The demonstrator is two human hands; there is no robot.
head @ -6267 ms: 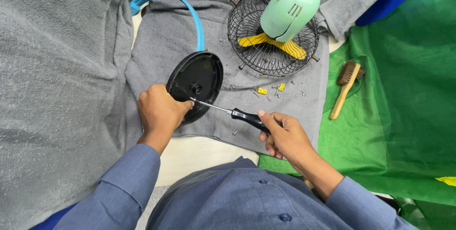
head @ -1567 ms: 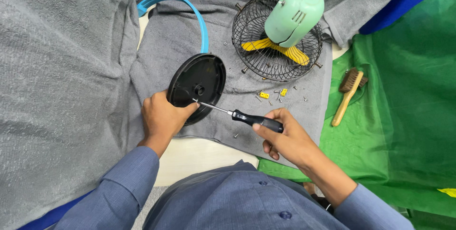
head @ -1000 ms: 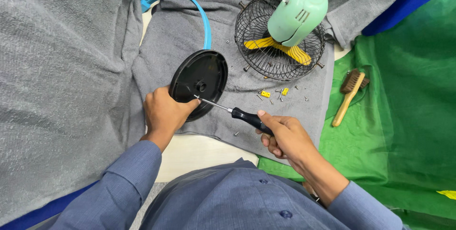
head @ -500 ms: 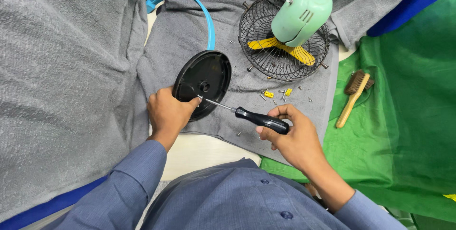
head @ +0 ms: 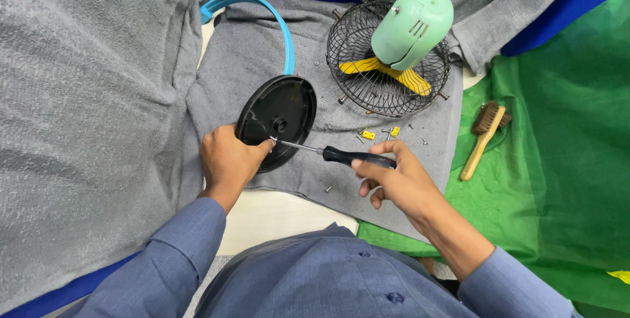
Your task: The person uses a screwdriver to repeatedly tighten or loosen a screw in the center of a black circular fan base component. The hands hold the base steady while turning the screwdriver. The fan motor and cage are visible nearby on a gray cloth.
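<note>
1. Nearest to me, my blue shirt sleeves frame the bottom of the view, and both my arms reach forward over the desk point(head: 275, 216).
2. My right hand point(head: 397, 180) is curled around the black handle of a screwdriver point(head: 348, 156), fingers wrapped over it from above.
3. The screwdriver lies nearly level, its thin metal shaft pointing left to a spot near the lower rim of a black round base plate point(head: 279, 118).
4. My left hand point(head: 230, 160) is closed at the plate's lower left edge, fingertips pinched right where the screwdriver tip meets the plate.
5. The plate rests tilted on a grey cloth point(head: 262, 62) spread over the desk.
6. Small loose screws and yellow clips point(head: 369, 135) lie scattered on the cloth just beyond the screwdriver.
7. To the right, on a green cloth point(head: 564, 160), lies a wooden-handled brush point(head: 482, 137).
8. Farther away, a black wire fan cage point(head: 387, 62) lies on the grey cloth with yellow blades inside and a pale green motor housing point(head: 413, 26) on top.
9. A curved blue band point(head: 262, 16) arcs from the plate toward the far left.
</note>
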